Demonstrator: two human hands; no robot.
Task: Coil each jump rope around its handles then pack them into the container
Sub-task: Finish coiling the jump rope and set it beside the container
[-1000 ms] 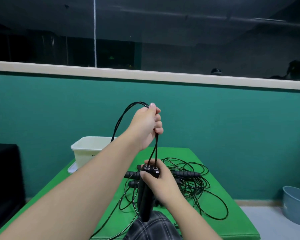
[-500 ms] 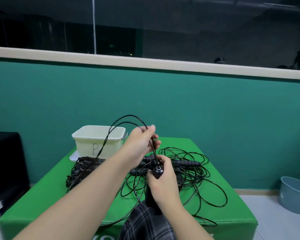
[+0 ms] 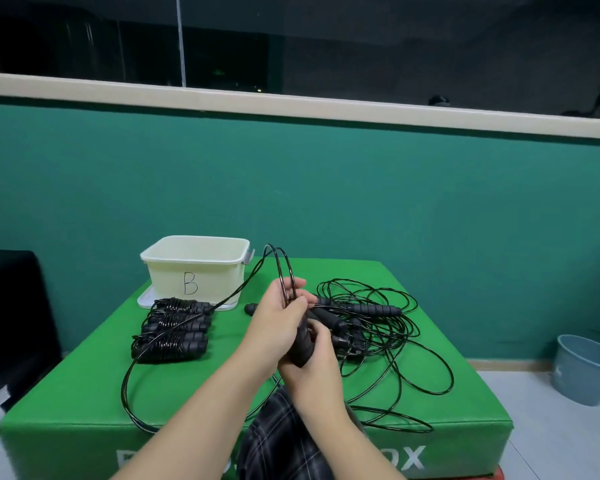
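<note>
I'm gripping the handles (image 3: 300,344) in my right hand (image 3: 314,370), their long axis tilting away; my left hand (image 3: 278,320) is pinching the cord (image 3: 284,268) just above, nearer the box (image 3: 194,265) lying far-left.

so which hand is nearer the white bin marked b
Left. The left hand pinches the rope loop just right of the white bin and nearer the person. The right hand grips the handles lower, closer to the person.
</note>
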